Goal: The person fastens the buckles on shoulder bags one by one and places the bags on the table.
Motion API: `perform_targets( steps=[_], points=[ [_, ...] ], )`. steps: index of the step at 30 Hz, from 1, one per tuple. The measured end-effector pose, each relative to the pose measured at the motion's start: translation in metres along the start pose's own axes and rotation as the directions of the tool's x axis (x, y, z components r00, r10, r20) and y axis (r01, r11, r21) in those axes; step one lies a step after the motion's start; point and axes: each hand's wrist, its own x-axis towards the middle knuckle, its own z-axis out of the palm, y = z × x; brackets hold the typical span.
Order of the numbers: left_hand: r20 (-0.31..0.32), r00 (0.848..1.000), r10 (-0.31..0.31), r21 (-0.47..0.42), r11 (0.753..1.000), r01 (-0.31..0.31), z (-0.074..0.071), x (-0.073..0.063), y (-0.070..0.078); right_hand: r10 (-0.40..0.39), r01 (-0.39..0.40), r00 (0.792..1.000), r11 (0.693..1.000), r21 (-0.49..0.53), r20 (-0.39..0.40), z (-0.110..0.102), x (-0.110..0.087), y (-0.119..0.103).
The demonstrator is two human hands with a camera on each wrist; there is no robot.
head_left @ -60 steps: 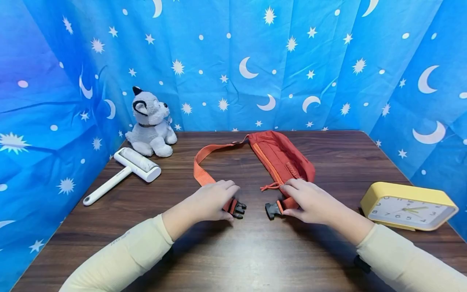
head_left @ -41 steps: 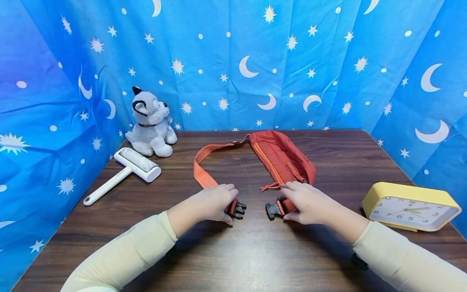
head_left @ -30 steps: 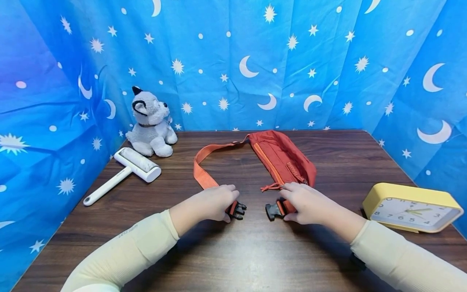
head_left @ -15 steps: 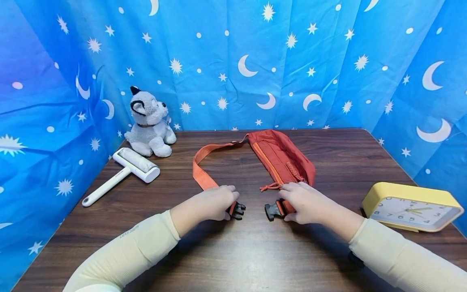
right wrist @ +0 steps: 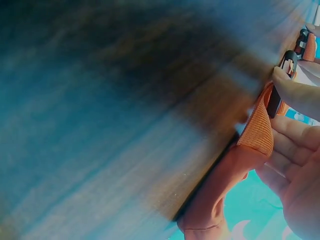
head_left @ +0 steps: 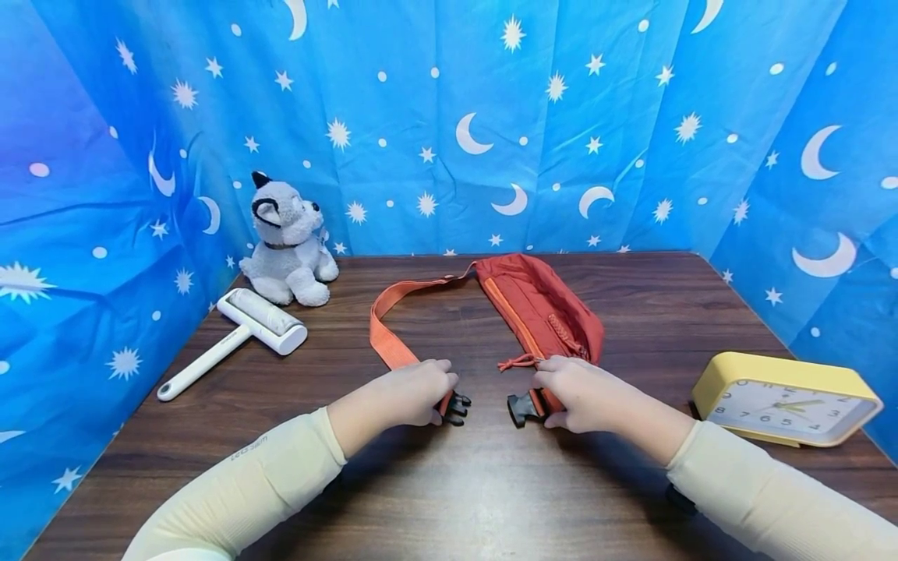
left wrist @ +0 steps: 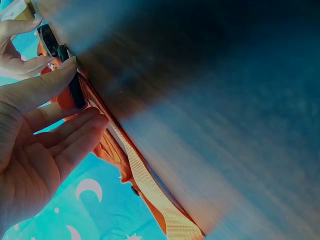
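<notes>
A red-orange waist bag [head_left: 536, 300] lies at the back middle of the table, its orange strap [head_left: 393, 327] curving round to the left. My left hand [head_left: 410, 392] pinches the pronged half of the black buckle [head_left: 457, 408] at the strap's end; in the left wrist view the thumb presses on this buckle half [left wrist: 74, 90]. Opposite it, my right hand [head_left: 585, 393] pinches the socket half of the buckle [head_left: 522, 408] on the bag's short strap, also seen as a black buckle half [right wrist: 275, 100] under the thumb. A small gap separates the two halves, which face each other.
On the left lies a white lint roller [head_left: 263, 321], with a grey plush dog [head_left: 286, 245] sitting behind it. A yellow alarm clock [head_left: 786, 399] stands at the right, beside my right forearm. Blue star-patterned cloth [head_left: 421, 101] hangs around the wooden table [head_left: 449, 499].
Over these two seconds both hands shift only slightly on the buckle halves. The gap between the halves stays about the same, and the bag stays in place.
</notes>
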Motion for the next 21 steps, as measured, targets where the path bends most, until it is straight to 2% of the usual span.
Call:
perform_targets(
  steps=[5,12,21],
  points=[
    [-0.017,1.0,0.008,-0.001,1.0,-0.008,0.0006,-0.0011,0.0003,-0.01,0.01,1.0,1.0,0.001,0.0,-0.0001,0.0007,0.0],
    [0.0,1.0,-0.011,-0.018,1.0,0.011,0.0004,-0.0021,-0.0009,-0.023,0.023,1.0,1.0,-0.007,-0.013,-0.0033,0.0013,-0.0004],
    [-0.032,0.999,0.025,-0.029,0.999,-0.026,-0.0004,-0.0055,-0.0049,-0.03,0.032,0.997,0.999,0.025,-0.069,-0.0032,0.0014,0.0]
  ],
)
